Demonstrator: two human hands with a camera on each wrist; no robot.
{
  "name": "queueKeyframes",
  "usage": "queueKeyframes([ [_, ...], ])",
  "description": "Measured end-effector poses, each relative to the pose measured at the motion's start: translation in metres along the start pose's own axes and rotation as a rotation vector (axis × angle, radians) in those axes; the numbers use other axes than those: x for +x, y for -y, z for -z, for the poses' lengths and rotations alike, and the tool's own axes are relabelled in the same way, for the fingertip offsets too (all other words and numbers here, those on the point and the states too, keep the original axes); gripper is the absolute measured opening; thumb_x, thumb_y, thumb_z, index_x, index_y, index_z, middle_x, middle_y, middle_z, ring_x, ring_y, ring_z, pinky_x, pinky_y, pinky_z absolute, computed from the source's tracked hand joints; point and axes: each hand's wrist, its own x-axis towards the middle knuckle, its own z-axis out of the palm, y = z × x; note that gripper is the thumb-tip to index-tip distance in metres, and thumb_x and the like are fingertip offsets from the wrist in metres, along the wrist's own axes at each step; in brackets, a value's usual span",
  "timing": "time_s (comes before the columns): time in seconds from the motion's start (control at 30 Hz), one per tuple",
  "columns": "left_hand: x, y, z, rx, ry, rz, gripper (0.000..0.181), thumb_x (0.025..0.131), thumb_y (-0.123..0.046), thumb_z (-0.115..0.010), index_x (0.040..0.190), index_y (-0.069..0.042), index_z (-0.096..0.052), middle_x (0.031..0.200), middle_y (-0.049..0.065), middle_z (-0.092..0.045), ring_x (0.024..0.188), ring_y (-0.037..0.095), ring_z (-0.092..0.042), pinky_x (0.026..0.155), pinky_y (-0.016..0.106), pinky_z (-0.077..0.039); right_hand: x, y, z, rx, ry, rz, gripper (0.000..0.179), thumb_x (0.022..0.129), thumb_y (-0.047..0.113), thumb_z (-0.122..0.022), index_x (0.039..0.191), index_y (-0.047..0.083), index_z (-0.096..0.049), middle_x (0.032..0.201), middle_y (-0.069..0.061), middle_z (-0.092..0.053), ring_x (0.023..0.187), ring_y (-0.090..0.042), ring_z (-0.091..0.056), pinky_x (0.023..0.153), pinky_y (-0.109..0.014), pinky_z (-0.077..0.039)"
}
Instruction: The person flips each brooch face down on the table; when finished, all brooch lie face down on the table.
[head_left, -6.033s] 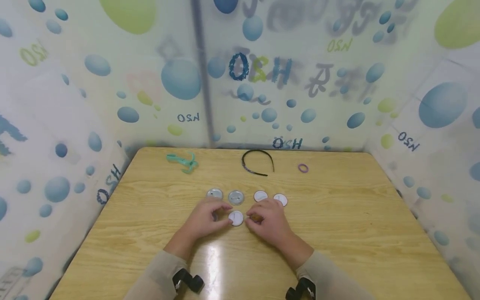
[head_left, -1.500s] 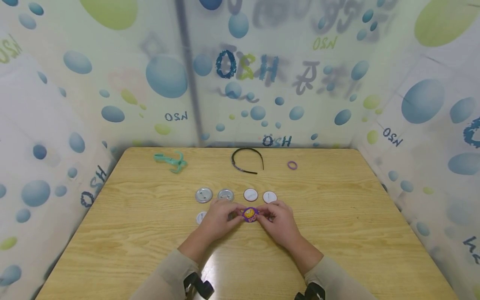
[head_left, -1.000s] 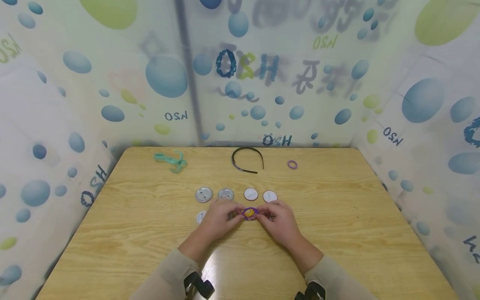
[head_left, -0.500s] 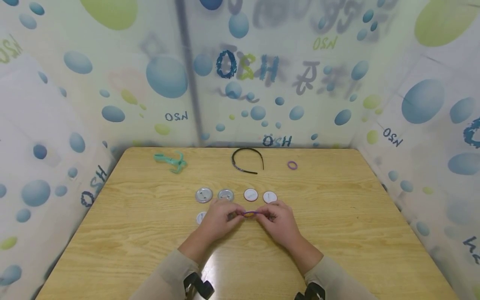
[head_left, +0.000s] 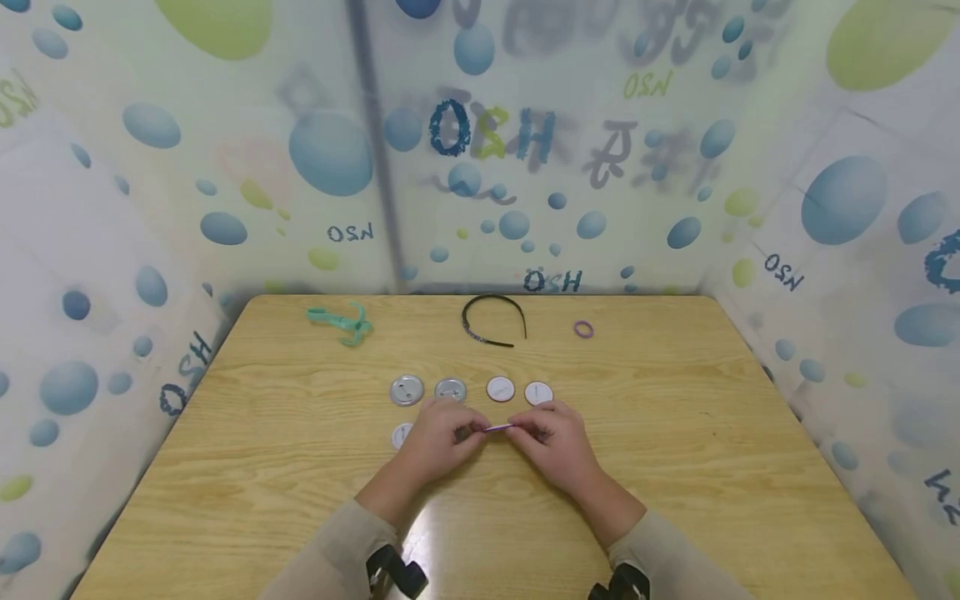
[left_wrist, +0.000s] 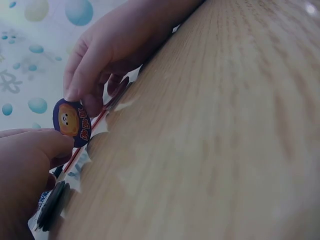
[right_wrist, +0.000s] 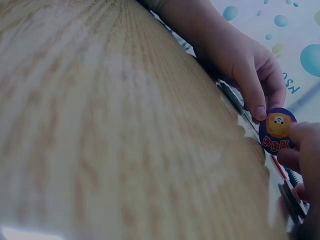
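Both hands pinch one small round button badge [head_left: 498, 428] between them, just above the table. Edge-on in the head view, it is a thin purple line; the left wrist view shows its purple face [left_wrist: 70, 122] with an orange cartoon figure and lettering. My left hand [head_left: 446, 437] grips its left edge with thumb and fingers, my right hand [head_left: 555, 440] the right edge. Beyond the hands lie two silver-backed badges [head_left: 407, 390] and two white-backed badges [head_left: 500, 388], backs up. Another white-backed badge [head_left: 401, 434] is partly hidden behind the left hand.
Along the back of the wooden table [head_left: 675, 467] lie a teal claw-shaped plastic piece [head_left: 342, 322], a black headband [head_left: 468, 321] and a purple ring [head_left: 583, 329]. Bubble-patterned walls [head_left: 495, 208] stand around the table's back and sides.
Six seconds ago the hands were around a white-backed badge on the table. Later they held up a badge with its purple face showing; it has since tilted until edge-on to the head view.
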Motion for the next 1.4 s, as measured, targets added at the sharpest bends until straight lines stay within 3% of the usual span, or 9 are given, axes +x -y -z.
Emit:
queueKeyframes([
  [0.27, -0.001, 0.0007, 0.0001, -0.022, 0.036, 0.043, 0.009, 0.089, -0.026, -0.087, 0.096, -0.026, -0.082, 0.086, -0.02, -0.071, 0.08, 0.004, -0.056, 0.083, 0.037, -0.042, 0.0014, 0.0046, 0.0012, 0.004, 0.01, -0.044, 0.011, 0.088, 0.019, -0.09, 0.097, 0.014, -0.086, 0.085, 0.016, -0.072, 0.092, -0.016, -0.062, 0.079, -0.033, -0.049],
  [0.77, -0.001, 0.0016, -0.0001, -0.058, 0.036, -0.02, 0.016, 0.088, -0.031, -0.088, 0.1, -0.023, -0.082, 0.091, -0.015, -0.075, 0.079, 0.007, -0.057, 0.077, 0.033, -0.047, -0.0004, -0.0012, -0.0011, -0.021, -0.004, 0.002, 0.014, 0.083, 0.021, -0.092, 0.096, 0.019, -0.086, 0.079, 0.022, -0.068, 0.089, -0.016, -0.06, 0.079, -0.035, -0.046],
  [1.0, -0.0002, 0.001, 0.0004, -0.078, 0.069, 0.019, 0.018, 0.09, -0.032, -0.087, 0.103, -0.021, -0.082, 0.096, -0.014, -0.076, 0.083, 0.009, -0.06, 0.079, 0.033, -0.049, 0.0003, 0.0009, -0.0004, -0.038, 0.004, 0.003, 0.015, 0.081, 0.023, -0.093, 0.094, 0.021, -0.086, 0.073, 0.023, -0.063, 0.089, -0.017, -0.059, 0.08, -0.036, -0.046],
  [1.13, 0.0006, 0.0, 0.0013, -0.085, 0.09, 0.051, 0.019, 0.091, -0.034, -0.087, 0.105, -0.022, -0.082, 0.098, -0.014, -0.076, 0.086, 0.01, -0.061, 0.081, 0.033, -0.049, 0.0012, 0.0028, 0.0009, -0.05, 0.01, 0.008, 0.016, 0.08, 0.024, -0.095, 0.093, 0.023, -0.086, 0.071, 0.021, -0.061, 0.088, -0.016, -0.058, 0.078, -0.036, -0.045],
  [1.4, 0.0009, 0.0008, 0.0014, -0.066, 0.072, 0.02, 0.023, 0.087, -0.03, -0.09, 0.104, -0.017, -0.081, 0.1, -0.008, -0.078, 0.089, 0.014, -0.066, 0.084, 0.037, -0.052, 0.0022, 0.0019, 0.0027, -0.057, 0.036, 0.046, 0.019, 0.078, 0.021, -0.094, 0.095, 0.018, -0.085, 0.074, 0.011, -0.067, 0.084, -0.013, -0.056, 0.079, -0.038, -0.045],
])
